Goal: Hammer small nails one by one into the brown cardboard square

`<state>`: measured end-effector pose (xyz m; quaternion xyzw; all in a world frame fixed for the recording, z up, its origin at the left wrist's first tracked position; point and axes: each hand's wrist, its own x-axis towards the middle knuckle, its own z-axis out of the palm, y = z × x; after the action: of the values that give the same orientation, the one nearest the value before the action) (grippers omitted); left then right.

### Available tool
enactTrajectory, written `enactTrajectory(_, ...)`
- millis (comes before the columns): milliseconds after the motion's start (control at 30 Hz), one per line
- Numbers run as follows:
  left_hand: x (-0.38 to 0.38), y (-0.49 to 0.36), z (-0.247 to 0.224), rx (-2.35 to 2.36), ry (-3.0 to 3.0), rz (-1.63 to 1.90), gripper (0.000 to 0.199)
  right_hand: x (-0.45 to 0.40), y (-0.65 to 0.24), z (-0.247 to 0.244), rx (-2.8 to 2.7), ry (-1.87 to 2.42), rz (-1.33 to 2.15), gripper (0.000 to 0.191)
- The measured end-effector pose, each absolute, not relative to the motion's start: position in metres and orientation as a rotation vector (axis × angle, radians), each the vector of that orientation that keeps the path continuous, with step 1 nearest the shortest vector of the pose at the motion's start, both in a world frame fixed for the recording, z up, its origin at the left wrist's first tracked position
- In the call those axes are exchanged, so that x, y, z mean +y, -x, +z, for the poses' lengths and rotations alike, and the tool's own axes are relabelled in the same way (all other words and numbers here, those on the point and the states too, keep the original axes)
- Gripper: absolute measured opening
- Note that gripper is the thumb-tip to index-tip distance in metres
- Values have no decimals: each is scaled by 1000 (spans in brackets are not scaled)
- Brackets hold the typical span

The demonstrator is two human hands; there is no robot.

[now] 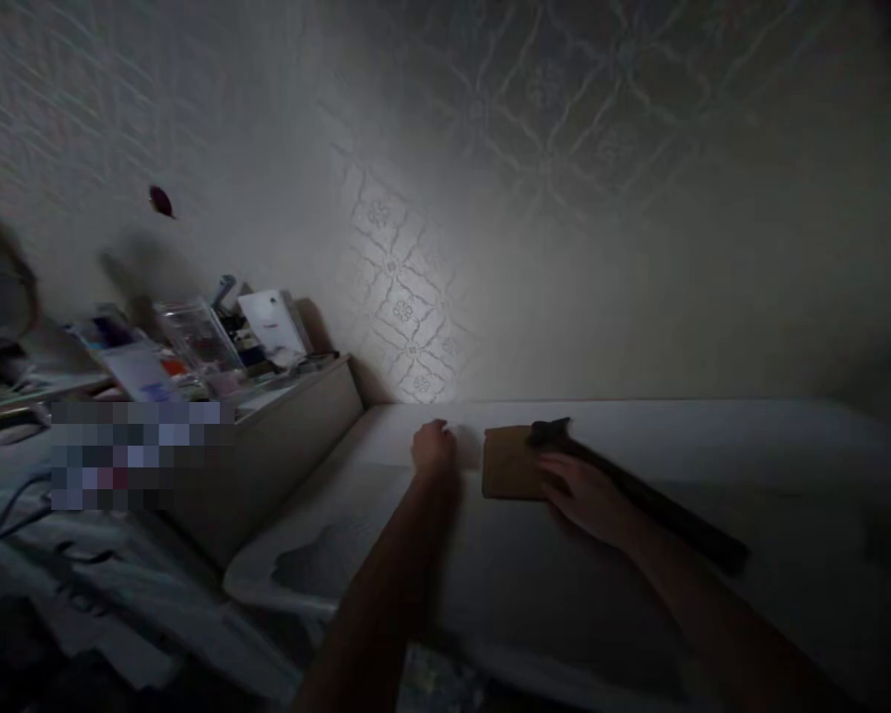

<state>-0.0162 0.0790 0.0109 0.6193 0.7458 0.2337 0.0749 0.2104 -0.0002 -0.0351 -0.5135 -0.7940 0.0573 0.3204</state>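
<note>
Head view: left hand (435, 451) is reaching near the wall (639, 248), grip unclear; right hand (583, 490), apart, is meeting the right edge of a brown block (511, 477), seemingly steadying it, clamping unclear; long dark object (664, 507) is slanting alongside; white surface (742, 436) is extending rightward, leaving sliding room; cabinet (297, 446) is bounding the left.

"Can you read anything?"
"No, nothing legible. The white box (270, 319) near the desk's (297, 396) back right corner bears a small dark mark and a faint reddish line, both too blurred to read."
</note>
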Motion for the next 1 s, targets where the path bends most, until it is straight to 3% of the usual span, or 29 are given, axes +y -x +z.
enactTrajectory(533,139,52,11,2198,-1955,516,22,0,-206,-30,-2059,1364,146,32)
enactTrajectory(1000,142,37,15,2329,-2063,257,30,-2,-205,-28,-2065,1382,132,31)
